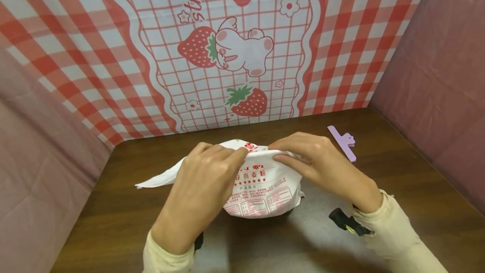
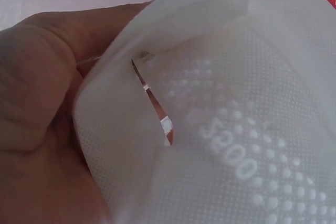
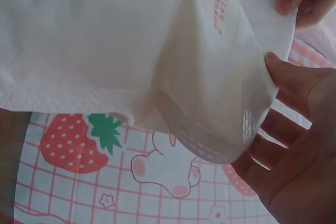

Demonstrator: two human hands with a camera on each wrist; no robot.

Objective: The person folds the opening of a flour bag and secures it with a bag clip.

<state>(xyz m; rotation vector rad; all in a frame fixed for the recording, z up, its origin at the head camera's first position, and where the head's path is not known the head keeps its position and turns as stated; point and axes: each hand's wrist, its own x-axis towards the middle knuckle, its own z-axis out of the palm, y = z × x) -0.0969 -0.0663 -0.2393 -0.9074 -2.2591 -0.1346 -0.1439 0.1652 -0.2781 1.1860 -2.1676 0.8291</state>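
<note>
A white flour bag with red print stands on the table in the head view, its upper edge folded over. My left hand grips the upper left of the bag, and in the left wrist view the material bunches against that hand. Farther right along the fold, my right hand pinches the edge between thumb and fingers. The right wrist view shows its thumb on one face of the bag and the fingers behind. A pointed white flap sticks out to the left.
A purple bag clip lies on the brown wooden table, right of the bag. Behind the table hangs a strawberry-print checked cloth. Pink cloth lines the sides.
</note>
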